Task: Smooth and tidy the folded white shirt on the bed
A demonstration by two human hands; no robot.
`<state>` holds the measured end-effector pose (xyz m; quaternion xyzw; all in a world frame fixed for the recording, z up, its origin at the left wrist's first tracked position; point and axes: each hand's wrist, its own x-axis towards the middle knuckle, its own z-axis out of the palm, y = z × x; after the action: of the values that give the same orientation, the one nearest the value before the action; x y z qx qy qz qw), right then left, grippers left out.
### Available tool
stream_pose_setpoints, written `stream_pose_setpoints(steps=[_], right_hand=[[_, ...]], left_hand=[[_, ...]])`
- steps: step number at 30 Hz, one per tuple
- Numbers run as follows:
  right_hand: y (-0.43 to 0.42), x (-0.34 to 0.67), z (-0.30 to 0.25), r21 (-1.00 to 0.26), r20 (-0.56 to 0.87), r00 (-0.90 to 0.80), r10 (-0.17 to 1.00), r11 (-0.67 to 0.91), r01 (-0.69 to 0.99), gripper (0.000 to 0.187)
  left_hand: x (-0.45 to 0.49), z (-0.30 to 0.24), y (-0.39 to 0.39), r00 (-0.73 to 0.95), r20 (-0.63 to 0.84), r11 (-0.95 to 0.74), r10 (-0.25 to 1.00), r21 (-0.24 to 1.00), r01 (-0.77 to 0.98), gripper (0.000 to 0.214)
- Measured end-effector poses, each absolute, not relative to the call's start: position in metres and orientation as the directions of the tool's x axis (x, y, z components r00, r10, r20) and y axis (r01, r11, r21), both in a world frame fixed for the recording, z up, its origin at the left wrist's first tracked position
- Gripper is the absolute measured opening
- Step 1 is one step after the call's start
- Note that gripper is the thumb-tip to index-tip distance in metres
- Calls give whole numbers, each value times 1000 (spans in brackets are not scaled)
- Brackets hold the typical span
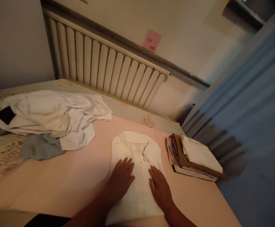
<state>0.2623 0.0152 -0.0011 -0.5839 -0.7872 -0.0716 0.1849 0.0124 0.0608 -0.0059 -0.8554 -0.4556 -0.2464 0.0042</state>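
Note:
A white shirt [139,192], folded into a long panel with its collar and ruffled neckline at the far end, lies on a pink cloth in the middle of the head view. My left hand [121,178] rests flat on its left side, fingers stretched toward the collar. On the right side of the same garment lies my right hand [159,187], fingers extended and palm down. Neither hand grips the fabric. The near end of the shirt runs down to the bottom edge of the view.
A loose heap of white clothes [49,110] with a grey piece [41,147] lies at left. On the right sits a stack of folded clothes [196,157]. Behind the pink cloth [80,179] stand a radiator [104,60] and wall; a blue curtain [253,132] hangs at right.

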Motion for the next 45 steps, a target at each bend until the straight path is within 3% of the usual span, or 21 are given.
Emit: stream_pose_setpoints(steps=[45], right_hand=[[16,262,0,-101,383,-252,888,312,945,44]], left_hand=[[11,-3,61,451,453,-593,769,243,768,42]])
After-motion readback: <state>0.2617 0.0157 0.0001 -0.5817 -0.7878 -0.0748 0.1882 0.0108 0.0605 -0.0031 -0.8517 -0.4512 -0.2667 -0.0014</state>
